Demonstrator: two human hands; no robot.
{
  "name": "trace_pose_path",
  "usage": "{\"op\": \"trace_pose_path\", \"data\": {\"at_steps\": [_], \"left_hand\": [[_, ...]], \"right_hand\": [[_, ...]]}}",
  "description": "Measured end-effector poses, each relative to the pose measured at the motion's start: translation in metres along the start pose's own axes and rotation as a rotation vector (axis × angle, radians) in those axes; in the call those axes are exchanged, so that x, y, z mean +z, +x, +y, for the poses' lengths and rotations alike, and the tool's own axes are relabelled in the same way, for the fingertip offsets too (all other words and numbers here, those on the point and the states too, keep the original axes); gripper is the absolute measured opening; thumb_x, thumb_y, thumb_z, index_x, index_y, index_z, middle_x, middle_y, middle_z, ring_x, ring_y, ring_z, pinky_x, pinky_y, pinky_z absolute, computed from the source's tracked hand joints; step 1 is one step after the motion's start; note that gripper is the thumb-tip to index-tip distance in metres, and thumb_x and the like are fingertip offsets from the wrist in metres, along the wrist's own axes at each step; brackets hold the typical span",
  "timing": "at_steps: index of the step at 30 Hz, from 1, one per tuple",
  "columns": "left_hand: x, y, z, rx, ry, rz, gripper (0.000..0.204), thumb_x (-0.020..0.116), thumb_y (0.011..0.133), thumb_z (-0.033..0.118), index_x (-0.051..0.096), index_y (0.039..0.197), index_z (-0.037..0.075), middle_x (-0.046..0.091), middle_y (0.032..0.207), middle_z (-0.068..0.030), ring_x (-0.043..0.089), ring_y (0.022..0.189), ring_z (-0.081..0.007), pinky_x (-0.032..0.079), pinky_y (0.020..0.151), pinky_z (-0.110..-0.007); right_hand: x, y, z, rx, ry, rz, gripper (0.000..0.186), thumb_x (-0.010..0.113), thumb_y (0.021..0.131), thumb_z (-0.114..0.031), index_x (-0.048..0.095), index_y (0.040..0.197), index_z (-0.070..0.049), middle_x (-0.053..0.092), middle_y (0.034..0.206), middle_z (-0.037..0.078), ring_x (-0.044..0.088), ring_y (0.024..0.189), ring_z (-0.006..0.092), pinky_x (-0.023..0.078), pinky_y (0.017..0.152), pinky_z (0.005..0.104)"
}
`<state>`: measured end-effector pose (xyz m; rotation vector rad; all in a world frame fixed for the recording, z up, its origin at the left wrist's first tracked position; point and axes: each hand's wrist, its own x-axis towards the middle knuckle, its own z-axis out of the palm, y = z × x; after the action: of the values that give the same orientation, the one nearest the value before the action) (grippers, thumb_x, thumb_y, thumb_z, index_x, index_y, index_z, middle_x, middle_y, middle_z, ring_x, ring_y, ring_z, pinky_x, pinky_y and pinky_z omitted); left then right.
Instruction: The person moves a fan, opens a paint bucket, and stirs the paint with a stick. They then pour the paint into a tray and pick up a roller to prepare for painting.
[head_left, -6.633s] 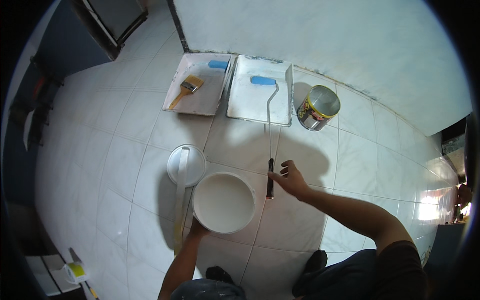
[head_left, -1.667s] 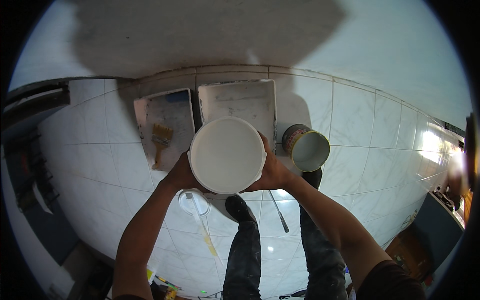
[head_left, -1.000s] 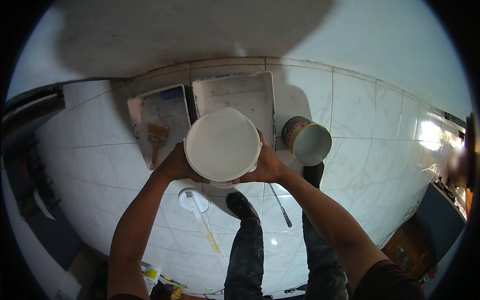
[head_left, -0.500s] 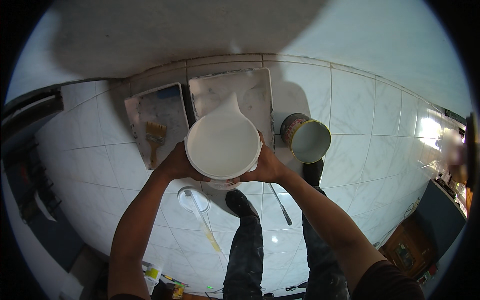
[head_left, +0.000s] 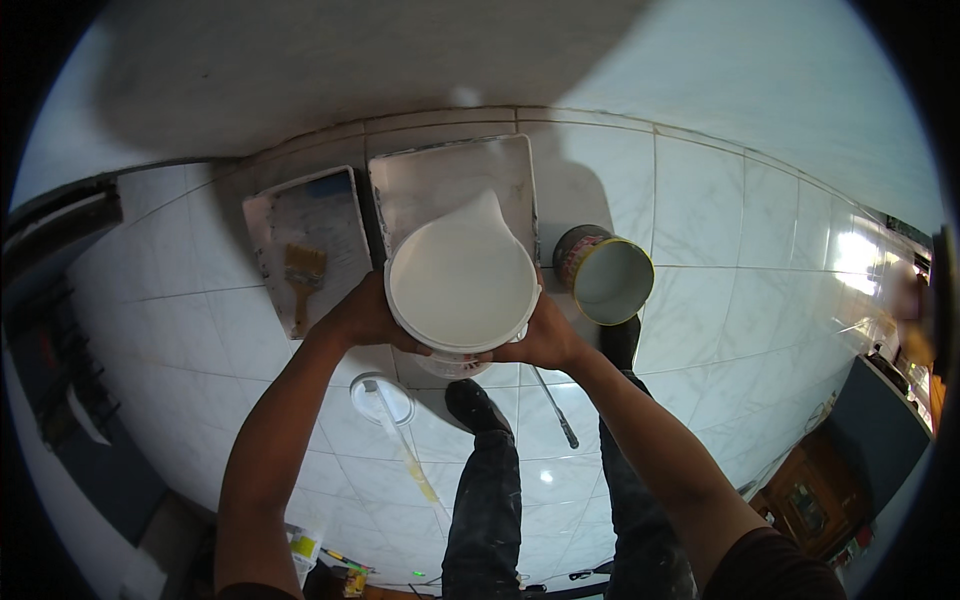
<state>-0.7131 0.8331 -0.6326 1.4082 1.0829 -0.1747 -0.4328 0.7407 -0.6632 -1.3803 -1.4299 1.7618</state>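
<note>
Bucket [head_left: 458, 366] was level, now smooth white paint [head_left: 463, 285] pours ahead of left hand [head_left: 365, 312] and right hand [head_left: 550, 330], both gripping it.

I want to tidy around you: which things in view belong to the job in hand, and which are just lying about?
Probably part of the pouring:
left hand
right hand
bucket
white paint
larger tray, under the stream

Apparently just lying about:
other tray
brush, inside it
open can
roller handle
white lid
stick, across the lid
</note>
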Motion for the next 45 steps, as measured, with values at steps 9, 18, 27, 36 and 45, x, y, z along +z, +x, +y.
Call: {"op": "trace_pose_path", "data": {"at_steps": [9, 18, 27, 36, 45], "left_hand": [[0.013, -0.028, -0.029, 0.103, 0.018, 0.113, 0.113, 0.105, 0.041, 0.03, 0.054, 0.14, 0.008, 0.069, 0.129, -0.0119, 0.067, 0.119, -0.0305, 0.054, 0.105, -0.042], [0.043, -0.074, -0.035, 0.127, -0.173, 0.143, 0.117, 0.105, 0.05, 0.032, 0.045, 0.147, 0.007, 0.06, 0.139, -0.0129, 0.059, 0.129, -0.0286, 0.049, 0.11, -0.044], [0.093, -0.104, 0.003, 0.069, -0.421, 0.185, 0.102, 0.104, 0.051, 0.027, 0.054, 0.138, 0.006, 0.065, 0.131, -0.0118, 0.063, 0.122, -0.0262, 0.052, 0.106, -0.041], [0.095, -0.108, 0.061, 0.309, -0.518, 0.385, 0.164, 0.105, 0.05, 0.031, -0.011, 0.164, 0.013, 0.039, 0.159, -0.0203, 0.044, 0.145, -0.0379, 0.04, 0.12, -0.049], [0.085, -0.13, 0.1, 0.341, -0.419, 0.513, 0.158, 0.101, 0.058, 0.038, -0.014, 0.163, 0.012, 0.02, 0.166, -0.0296, 0.038, 0.148, -0.044, 0.041, 0.118, -0.053]], "right_hand": [[0.009, 0.007, -0.017, -0.05, -0.025, -0.065, 0.142, 0.101, 0.051, -0.041, 0.018, 0.162, -0.013, 0.024, 0.16, 0.021, 0.032, 0.149, 0.0424, 0.033, 0.124, 0.0515], [0.002, 0.001, -0.068, -0.214, -0.269, -0.201, 0.14, 0.099, 0.054, -0.045, 0.016, 0.162, -0.01, 0.018, 0.162, 0.023, 0.026, 0.151, 0.0461, 0.033, 0.123, 0.0547], [-0.032, -0.028, -0.114, -0.248, -0.48, -0.337, 0.139, 0.099, 0.06, -0.044, 0.012, 0.162, -0.006, 0.014, 0.164, 0.025, 0.013, 0.155, 0.0473, 0.027, 0.125, 0.059], [-0.072, -0.037, -0.139, -0.426, -0.572, -0.368, 0.143, 0.1, 0.058, -0.044, 0.007, 0.163, -0.015, 0.015, 0.165, 0.026, 0.014, 0.156, 0.0487, 0.025, 0.123, 0.0656], [-0.095, -0.043, -0.146, -0.505, -0.519, -0.422, 0.155, 0.101, 0.052, -0.05, -0.002, 0.165, -0.024, 0.007, 0.169, 0.027, 0.01, 0.157, 0.0457, 0.02, 0.124, 0.0657]]}}
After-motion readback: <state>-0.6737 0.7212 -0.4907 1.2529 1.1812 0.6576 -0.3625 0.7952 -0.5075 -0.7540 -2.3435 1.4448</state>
